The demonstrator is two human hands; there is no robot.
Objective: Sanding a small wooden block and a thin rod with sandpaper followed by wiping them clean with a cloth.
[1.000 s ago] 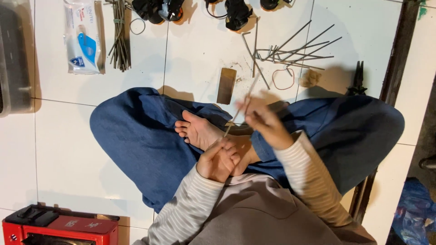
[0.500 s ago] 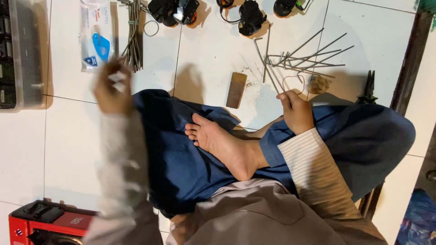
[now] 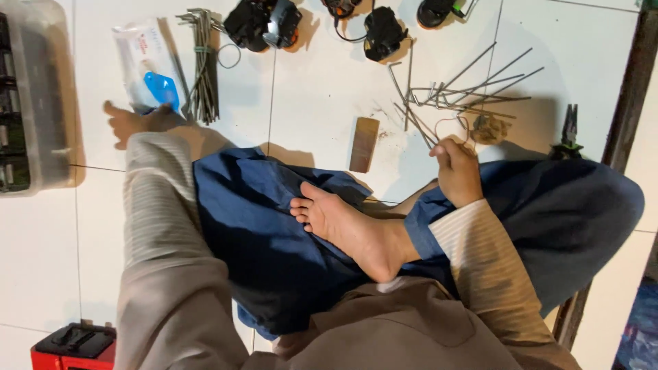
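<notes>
I sit cross-legged on white tiles, my bare foot resting on my blue trousers. My left hand reaches far left and lies on the floor with fingers apart. It touches the near edge of a clear plastic packet with a blue item, next to a tied bundle of metal rods. My right hand rests by my right knee with fingers curled, at the near end of a loose pile of bent metal rods. Whether it holds anything is hidden.
A small wooden block lies between the hands. Pliers and a brown clump sit at the right. Black devices line the far edge. A clear plastic bin stands at left, a red toolbox at bottom left.
My left hand left my lap, swung out to the left and came down by the packet. My right hand moved from a thin rod over my foot to the rod pile.
</notes>
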